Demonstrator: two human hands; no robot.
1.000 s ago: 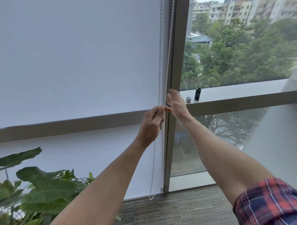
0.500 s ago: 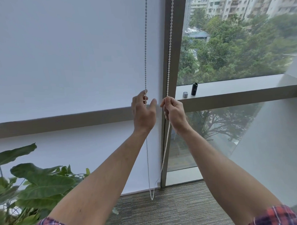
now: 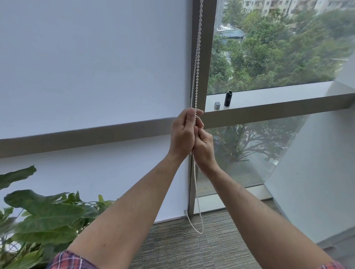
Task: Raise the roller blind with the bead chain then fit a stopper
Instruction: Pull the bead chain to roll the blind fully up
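A white roller blind (image 3: pixel 85 67) covers the left window pane down to near the floor. Its white bead chain (image 3: pixel 197 43) hangs along the grey window post, both strands close together, and its loop dangles just above the carpet. My left hand (image 3: pixel 182 136) is closed around the chain at sill height, thumb up. My right hand (image 3: pixel 203 147) grips the same chain just below and to the right, touching the left hand. No stopper can be made out on the chain.
A small silver cylinder (image 3: pixel 217 105) and a taller black cylinder (image 3: pixel 228 98) stand on the window ledge (image 3: pixel 282 102) right of the post. A large-leafed green plant (image 3: pixel 34 219) fills the lower left. Grey carpet lies below, and a slanted white wall is at right.
The two hands, apart on separate strands half a second ago, have come together on the chain by the post. The strands now hang side by side.
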